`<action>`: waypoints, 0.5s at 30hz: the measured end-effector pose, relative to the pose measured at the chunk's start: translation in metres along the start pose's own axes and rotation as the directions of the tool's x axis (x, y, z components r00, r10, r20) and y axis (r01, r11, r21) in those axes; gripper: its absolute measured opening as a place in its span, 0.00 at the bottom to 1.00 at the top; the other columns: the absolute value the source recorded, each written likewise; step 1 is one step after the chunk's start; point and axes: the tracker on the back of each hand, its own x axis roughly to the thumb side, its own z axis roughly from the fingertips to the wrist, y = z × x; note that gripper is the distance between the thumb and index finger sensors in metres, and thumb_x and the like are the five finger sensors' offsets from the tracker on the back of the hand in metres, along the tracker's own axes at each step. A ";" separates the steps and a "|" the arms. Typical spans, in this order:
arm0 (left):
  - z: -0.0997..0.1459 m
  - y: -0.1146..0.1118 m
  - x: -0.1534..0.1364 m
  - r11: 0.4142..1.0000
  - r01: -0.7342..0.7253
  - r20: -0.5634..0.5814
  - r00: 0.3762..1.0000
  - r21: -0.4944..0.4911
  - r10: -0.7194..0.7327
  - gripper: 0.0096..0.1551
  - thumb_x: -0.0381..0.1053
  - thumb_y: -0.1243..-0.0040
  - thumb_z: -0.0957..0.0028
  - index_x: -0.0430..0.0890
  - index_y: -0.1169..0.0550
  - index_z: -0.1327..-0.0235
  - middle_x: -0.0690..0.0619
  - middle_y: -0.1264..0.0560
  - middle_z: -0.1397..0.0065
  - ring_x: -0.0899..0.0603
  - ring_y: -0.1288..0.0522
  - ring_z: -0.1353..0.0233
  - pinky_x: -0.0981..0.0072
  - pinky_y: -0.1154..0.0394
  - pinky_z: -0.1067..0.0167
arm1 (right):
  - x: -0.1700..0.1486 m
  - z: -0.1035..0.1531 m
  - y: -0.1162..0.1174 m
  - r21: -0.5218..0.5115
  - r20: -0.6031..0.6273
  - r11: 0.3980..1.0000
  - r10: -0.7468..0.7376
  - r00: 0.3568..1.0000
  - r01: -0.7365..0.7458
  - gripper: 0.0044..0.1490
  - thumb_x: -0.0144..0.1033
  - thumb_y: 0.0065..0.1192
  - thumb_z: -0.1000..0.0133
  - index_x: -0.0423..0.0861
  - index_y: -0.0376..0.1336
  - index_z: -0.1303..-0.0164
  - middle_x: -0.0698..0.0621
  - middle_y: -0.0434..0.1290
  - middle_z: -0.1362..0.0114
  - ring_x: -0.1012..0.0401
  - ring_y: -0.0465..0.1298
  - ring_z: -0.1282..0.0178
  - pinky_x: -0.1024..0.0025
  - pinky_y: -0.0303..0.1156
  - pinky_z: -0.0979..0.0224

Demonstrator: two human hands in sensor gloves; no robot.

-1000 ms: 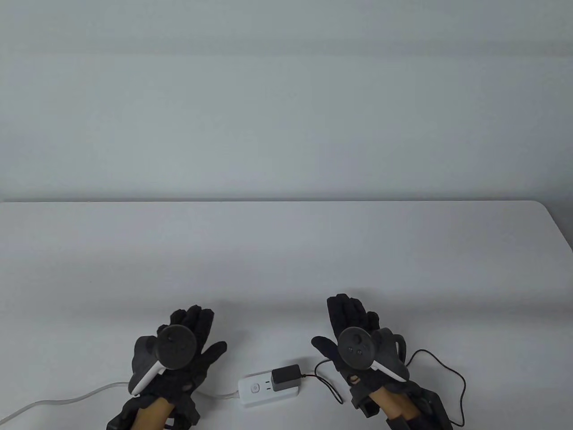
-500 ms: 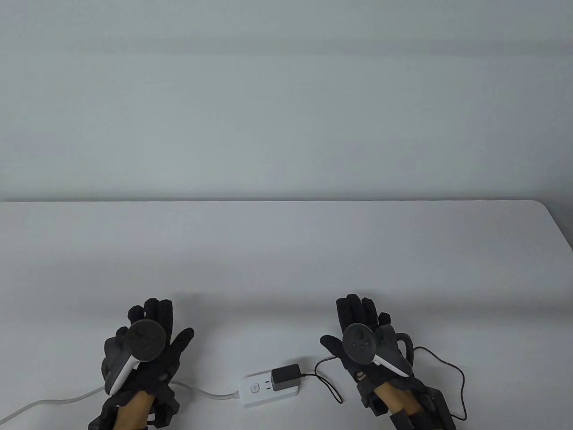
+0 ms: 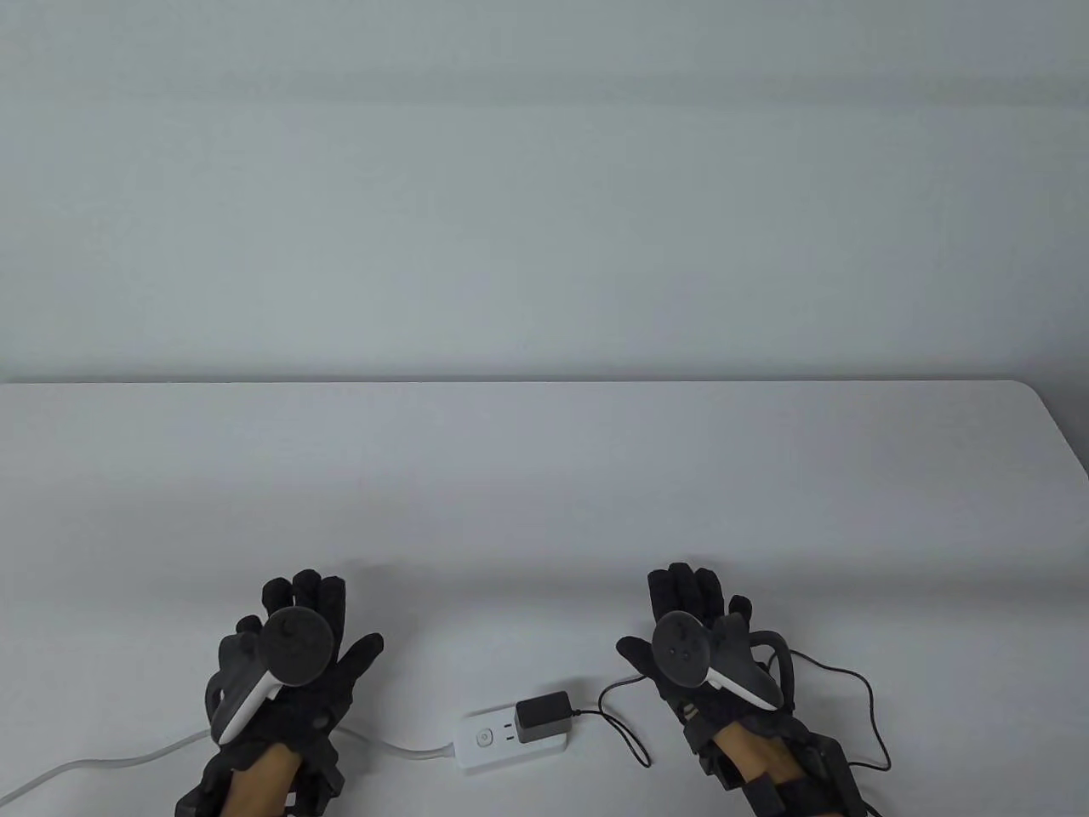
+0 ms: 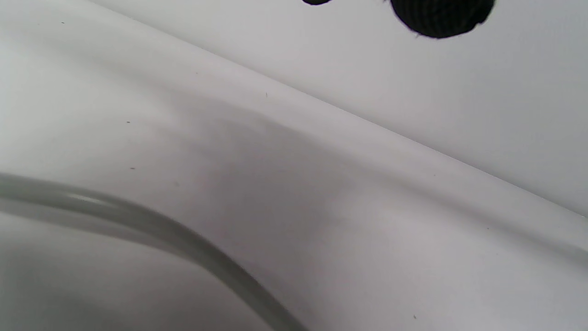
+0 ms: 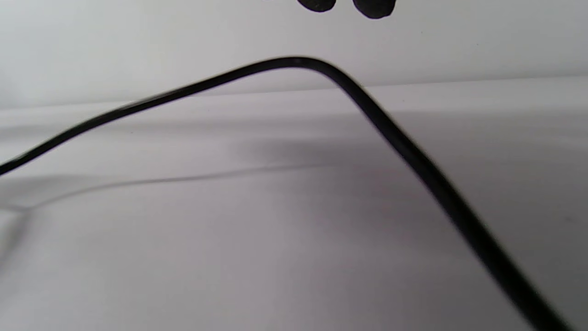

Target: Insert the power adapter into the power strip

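A white power strip [image 3: 498,739] lies near the table's front edge between my hands. A black power adapter [image 3: 544,715] sits plugged into its right end. The adapter's thin black cable [image 3: 625,739] loops right, under my right hand; it also crosses the right wrist view [image 5: 395,133]. My left hand [image 3: 298,647] lies flat and empty to the left of the strip, fingers spread. My right hand [image 3: 689,634] lies flat and empty to the right of the adapter. Only fingertips [image 4: 441,18] show in the left wrist view.
The strip's white cord [image 3: 111,759] runs left under my left hand toward the table's left edge; it also shows in the left wrist view [image 4: 151,230]. The white table [image 3: 544,511] ends at a wall behind and rounds off at the far right.
My left hand moved left away from the strip, then edged slightly back right. My right hand drifted a little to the right. The adapter and strip have not moved.
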 end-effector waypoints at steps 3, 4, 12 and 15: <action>0.002 0.001 0.005 1.000 0.004 0.020 1.000 0.002 -0.004 0.54 0.73 0.56 0.51 0.53 0.52 0.14 0.46 0.60 0.10 0.34 0.67 0.13 0.35 0.67 0.23 | 0.002 0.002 -0.004 -0.022 0.000 0.999 -0.039 0.999 0.039 0.60 0.69 0.28 0.48 0.39 0.33 0.14 0.33 0.40 0.12 0.31 0.47 0.16 0.25 0.46 0.27; 0.003 0.001 0.007 1.000 0.012 0.027 1.000 0.002 -0.012 0.54 0.73 0.56 0.51 0.53 0.52 0.14 0.46 0.60 0.10 0.33 0.67 0.13 0.35 0.67 0.23 | 0.003 0.003 -0.005 -0.023 0.001 0.999 -0.049 0.999 0.049 0.60 0.69 0.28 0.48 0.39 0.34 0.14 0.33 0.40 0.12 0.31 0.47 0.16 0.25 0.47 0.27; 0.002 -0.008 0.012 0.998 0.045 0.051 0.998 -0.039 -0.042 0.54 0.73 0.56 0.52 0.52 0.53 0.14 0.44 0.59 0.10 0.32 0.67 0.13 0.33 0.65 0.23 | 0.000 0.005 -0.005 -0.030 0.012 0.998 -0.046 0.999 0.046 0.60 0.69 0.28 0.48 0.39 0.34 0.14 0.33 0.40 0.12 0.32 0.48 0.16 0.25 0.47 0.27; 0.000 -0.009 0.013 0.999 0.027 0.057 0.998 -0.034 -0.025 0.54 0.73 0.56 0.52 0.52 0.52 0.14 0.45 0.59 0.10 0.33 0.67 0.13 0.33 0.65 0.23 | 0.000 0.004 -0.004 -0.015 0.020 0.999 -0.043 0.999 0.043 0.60 0.69 0.28 0.48 0.40 0.34 0.14 0.33 0.41 0.12 0.32 0.49 0.16 0.25 0.48 0.27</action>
